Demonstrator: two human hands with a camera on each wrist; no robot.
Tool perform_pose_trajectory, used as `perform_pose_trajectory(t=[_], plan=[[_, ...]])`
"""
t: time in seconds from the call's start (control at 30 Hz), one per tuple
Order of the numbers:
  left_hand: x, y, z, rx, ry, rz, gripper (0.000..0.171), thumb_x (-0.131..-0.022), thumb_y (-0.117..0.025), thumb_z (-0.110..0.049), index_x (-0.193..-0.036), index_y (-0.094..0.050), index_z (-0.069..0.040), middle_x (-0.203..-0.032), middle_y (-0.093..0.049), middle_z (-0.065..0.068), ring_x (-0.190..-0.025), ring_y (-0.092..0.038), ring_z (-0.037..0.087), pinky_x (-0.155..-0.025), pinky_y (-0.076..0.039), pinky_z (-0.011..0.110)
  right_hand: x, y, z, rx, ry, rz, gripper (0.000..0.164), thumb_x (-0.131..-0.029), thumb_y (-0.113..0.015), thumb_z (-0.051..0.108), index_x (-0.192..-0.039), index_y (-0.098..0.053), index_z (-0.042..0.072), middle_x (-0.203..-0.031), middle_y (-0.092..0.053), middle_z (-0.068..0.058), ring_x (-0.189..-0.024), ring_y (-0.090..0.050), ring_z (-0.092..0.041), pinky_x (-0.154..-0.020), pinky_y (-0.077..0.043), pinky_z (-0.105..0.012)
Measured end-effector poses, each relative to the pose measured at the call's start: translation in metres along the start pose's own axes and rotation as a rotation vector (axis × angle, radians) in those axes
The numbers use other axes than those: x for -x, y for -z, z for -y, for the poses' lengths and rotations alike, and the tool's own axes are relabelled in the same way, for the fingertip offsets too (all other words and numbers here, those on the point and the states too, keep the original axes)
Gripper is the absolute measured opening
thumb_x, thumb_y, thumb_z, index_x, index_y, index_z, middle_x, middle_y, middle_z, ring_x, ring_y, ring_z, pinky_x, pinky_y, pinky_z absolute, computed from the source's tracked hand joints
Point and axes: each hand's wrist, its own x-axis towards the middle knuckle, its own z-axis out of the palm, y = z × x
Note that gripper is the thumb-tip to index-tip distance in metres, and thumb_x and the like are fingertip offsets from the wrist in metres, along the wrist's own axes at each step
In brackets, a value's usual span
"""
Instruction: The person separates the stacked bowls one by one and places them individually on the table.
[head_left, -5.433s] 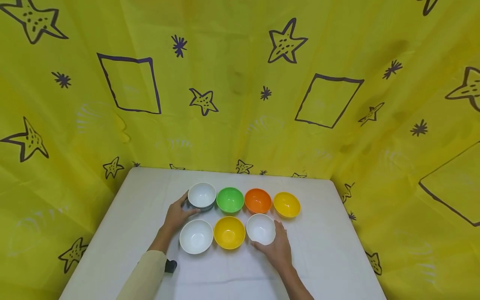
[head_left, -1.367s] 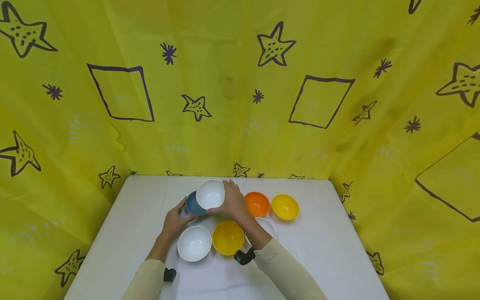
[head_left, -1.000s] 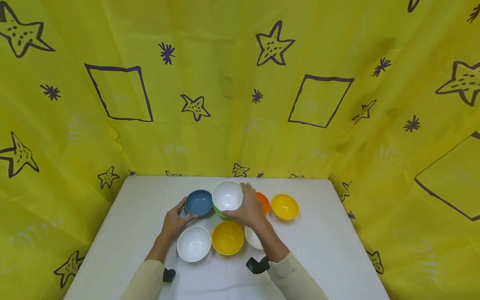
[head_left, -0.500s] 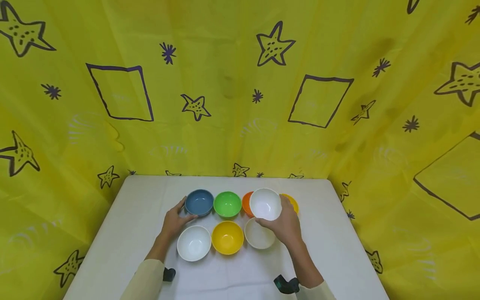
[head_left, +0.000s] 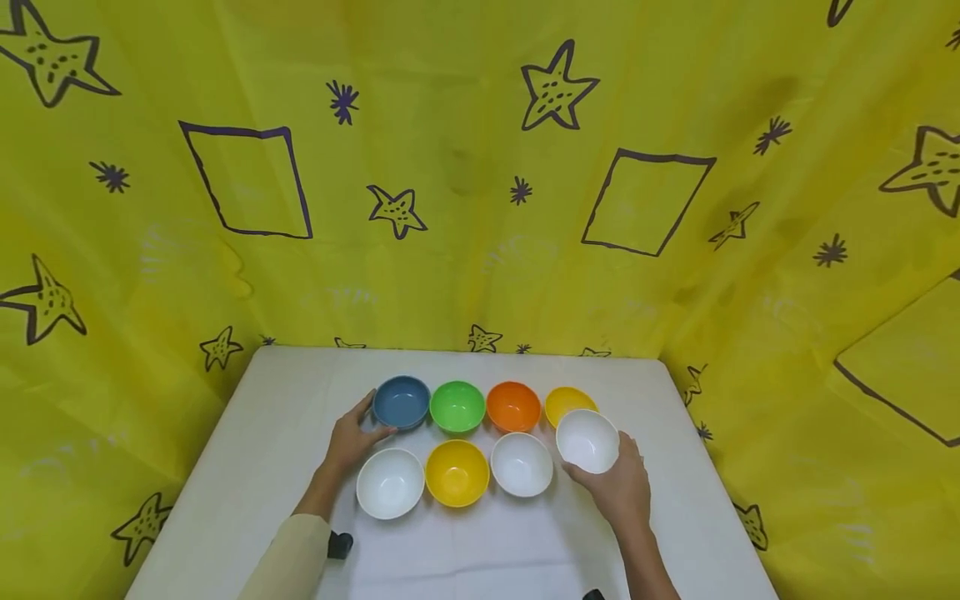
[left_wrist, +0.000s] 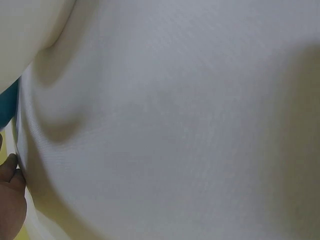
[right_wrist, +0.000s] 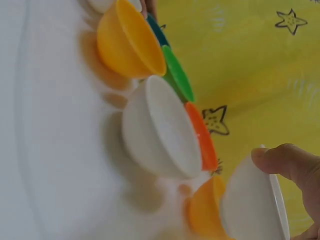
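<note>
My right hand grips a white bowl by its right side, thumb at the near rim. In the right wrist view that held bowl is tilted and off the table, overlapping a small yellow bowl. My left hand holds the blue bowl at its left side, thumb along the near edge. Right of the blue bowl stand a green bowl, an orange bowl and the small yellow bowl, partly hidden by the held bowl.
A front row has a white bowl, a larger yellow bowl and another white bowl, close together. They stand on a white-covered table. A yellow curtain with drawn stars surrounds the back and sides.
My right hand has lifted the white bowl off the blue one and carried it rightward past the green and orange bowls, then nearer to me. My left hand stays at the blue bowl.
</note>
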Motion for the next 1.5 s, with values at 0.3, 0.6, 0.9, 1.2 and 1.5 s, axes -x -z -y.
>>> perform_pose_trajectory(t=[0.3,0.6,0.9,1.2,1.5], plan=[[-0.006,-0.002,-0.003,-0.030,0.009,0.027,0.110,-0.084,-0.090,-0.037,-0.164,-0.027,0.002,-0.165,-0.033,0.026,-0.151,-0.030,0.049,-0.121,-0.029,0.062,0.005,-0.015,-0.033,0.003,-0.042,-0.030,0.097,-0.071,-0.096,0.026,-0.142,-0.044,-0.014,-0.133,-0.053,-0.035,-0.121,-0.052,-0.052,-0.101,-0.046,-0.068],[-0.011,-0.004,-0.003,-0.060,0.023,0.088,0.125,-0.074,-0.097,-0.039,-0.164,-0.022,0.004,-0.166,-0.028,0.029,-0.151,-0.029,0.050,-0.121,-0.030,0.062,0.007,-0.031,-0.047,0.041,-0.076,-0.032,0.100,-0.071,-0.095,0.031,-0.143,-0.042,-0.016,-0.137,-0.051,-0.039,-0.129,-0.048,-0.057,-0.106,-0.043,-0.072],[-0.017,-0.003,-0.002,-0.052,0.012,0.084,0.126,-0.073,-0.098,-0.037,-0.165,-0.021,0.002,-0.164,-0.030,0.032,-0.148,-0.033,0.053,-0.119,-0.032,0.065,0.008,-0.040,-0.050,0.066,-0.065,0.011,0.107,-0.072,-0.096,0.036,-0.147,-0.038,-0.016,-0.144,-0.046,-0.041,-0.133,-0.044,-0.060,-0.106,-0.042,-0.073],[-0.017,0.000,0.000,-0.046,-0.003,0.077,0.120,-0.075,-0.097,-0.039,-0.162,-0.027,0.003,-0.162,-0.035,0.032,-0.146,-0.037,0.052,-0.118,-0.033,0.066,0.010,-0.041,-0.049,0.084,-0.049,0.037,0.114,-0.071,-0.096,0.039,-0.149,-0.035,-0.017,-0.149,-0.040,-0.044,-0.136,-0.040,-0.063,-0.108,-0.040,-0.074],[-0.015,0.002,0.001,-0.025,0.033,0.119,0.119,-0.076,-0.096,-0.037,-0.164,-0.024,-0.001,-0.165,-0.030,0.030,-0.149,-0.033,0.052,-0.118,-0.031,0.067,0.010,-0.037,-0.050,0.091,-0.065,0.053,0.117,-0.073,-0.095,0.040,-0.152,-0.030,-0.019,-0.150,-0.037,-0.045,-0.137,-0.037,-0.064,-0.109,-0.039,-0.074]])
